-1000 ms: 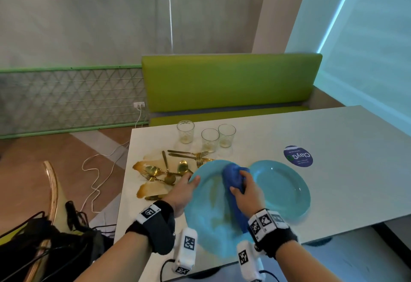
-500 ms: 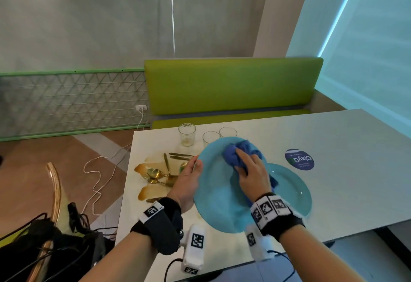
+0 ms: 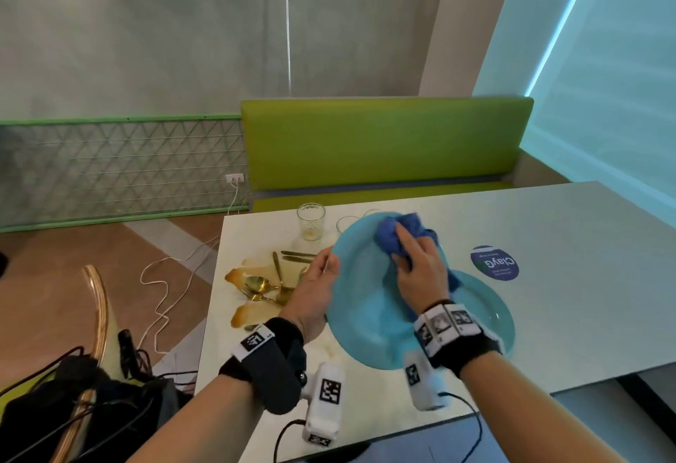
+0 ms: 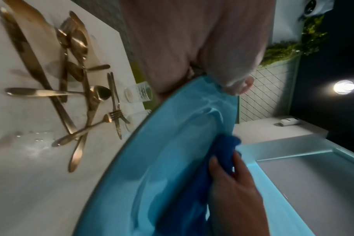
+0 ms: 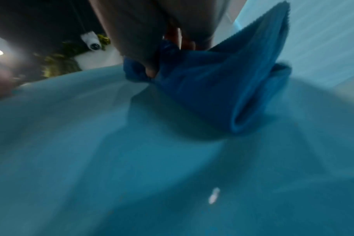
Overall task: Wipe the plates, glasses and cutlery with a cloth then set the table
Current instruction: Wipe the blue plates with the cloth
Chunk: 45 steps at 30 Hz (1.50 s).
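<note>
- plate [image 3: 360,316]: turquoise
- cloth [image 3: 391,241]: deeper royal blue
- cutlery [image 3: 258,284]: gold
- stains [image 3: 241,314]: amber
- table [image 3: 585,298]: pale grey-white
- bench [image 3: 384,141]: lime green
- sticker [image 3: 494,263]: navy, white lettering
- screen [image 3: 109,170]: grey triangle lattice, green frame

Black wristbands [image 3: 270,364] carry white coded tags [image 3: 254,341] and cabled white cameras [image 3: 325,404].

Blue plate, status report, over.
Left hand grips tilted blue plate by its rim. Right hand holds blue cloth bunched against plate's upper part. Second plate underneath; gold cutlery lies in brown spill, left.
</note>
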Motion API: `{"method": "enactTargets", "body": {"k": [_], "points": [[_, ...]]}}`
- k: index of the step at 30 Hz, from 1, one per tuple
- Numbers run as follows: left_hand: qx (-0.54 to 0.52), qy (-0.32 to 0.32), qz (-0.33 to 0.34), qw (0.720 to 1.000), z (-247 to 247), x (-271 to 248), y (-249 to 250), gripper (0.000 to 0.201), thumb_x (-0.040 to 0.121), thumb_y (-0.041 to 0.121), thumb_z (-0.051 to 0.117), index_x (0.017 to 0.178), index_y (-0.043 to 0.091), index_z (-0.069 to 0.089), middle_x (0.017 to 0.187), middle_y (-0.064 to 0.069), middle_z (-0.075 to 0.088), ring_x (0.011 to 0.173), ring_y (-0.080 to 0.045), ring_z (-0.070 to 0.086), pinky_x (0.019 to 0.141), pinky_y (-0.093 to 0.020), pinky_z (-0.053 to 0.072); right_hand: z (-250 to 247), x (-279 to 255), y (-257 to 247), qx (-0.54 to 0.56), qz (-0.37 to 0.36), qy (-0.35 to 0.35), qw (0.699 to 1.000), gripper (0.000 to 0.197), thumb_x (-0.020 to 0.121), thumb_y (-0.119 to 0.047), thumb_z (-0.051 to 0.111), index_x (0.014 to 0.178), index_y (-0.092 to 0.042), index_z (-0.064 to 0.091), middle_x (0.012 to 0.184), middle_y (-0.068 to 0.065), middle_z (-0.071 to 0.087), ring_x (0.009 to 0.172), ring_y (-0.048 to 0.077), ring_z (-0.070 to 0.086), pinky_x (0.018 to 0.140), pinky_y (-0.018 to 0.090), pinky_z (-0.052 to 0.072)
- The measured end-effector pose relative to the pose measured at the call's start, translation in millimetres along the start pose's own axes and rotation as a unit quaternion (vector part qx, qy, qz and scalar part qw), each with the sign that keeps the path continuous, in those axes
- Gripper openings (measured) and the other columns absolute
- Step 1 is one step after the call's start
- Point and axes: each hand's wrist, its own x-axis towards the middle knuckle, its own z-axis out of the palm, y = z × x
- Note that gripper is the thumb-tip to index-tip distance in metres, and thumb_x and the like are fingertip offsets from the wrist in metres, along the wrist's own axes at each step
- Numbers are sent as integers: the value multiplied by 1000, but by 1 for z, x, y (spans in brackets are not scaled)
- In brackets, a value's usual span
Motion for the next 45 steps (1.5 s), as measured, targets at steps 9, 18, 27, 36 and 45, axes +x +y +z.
{"method": "enactTargets", "body": {"k": [9,18,27,36,45], "points": [[-20,23,36,999,-16,0,27,25,102,28,31,112,20,52,103,-2,62,85,-15,62,69,-29,56,5,-60,28,17,-135,-148,980,25,79,-22,52,103,-18,59,77,1,40,69,15,37,59,21,34],[-57,-25,22,998,11,7,17,23,101,23,32,101,18,54,98,-3,67,76,-11,69,70,-24,58,19,-26,-37,16,-114,-26,993,46,78,-3,53,122,-17,57,82,14,52,73,24,50,69,25,38],[-51,1,26,998,-23,3,20,27,99,31,36,116,25,56,102,4,71,91,-15,67,80,-36,54,-14,-33,30,-19,-81,-28,996,50,73,0,43,117,-17,60,84,14,49,71,31,55,67,25,43],[-85,-9,28,996,3,9,21,25,101,23,33,106,17,57,102,-4,67,85,-15,68,76,-31,58,9,-62,-42,13,-163,-147,976,53,84,-12,47,123,-47,45,83,5,52,81,20,47,74,18,35],[-144,89,5,986,-27,21,21,26,102,30,33,125,27,43,114,-3,59,95,-23,61,76,-41,54,-58,-40,19,98,178,-76,976,44,88,-7,52,131,-17,53,111,12,59,104,23,55,88,20,35]]}}
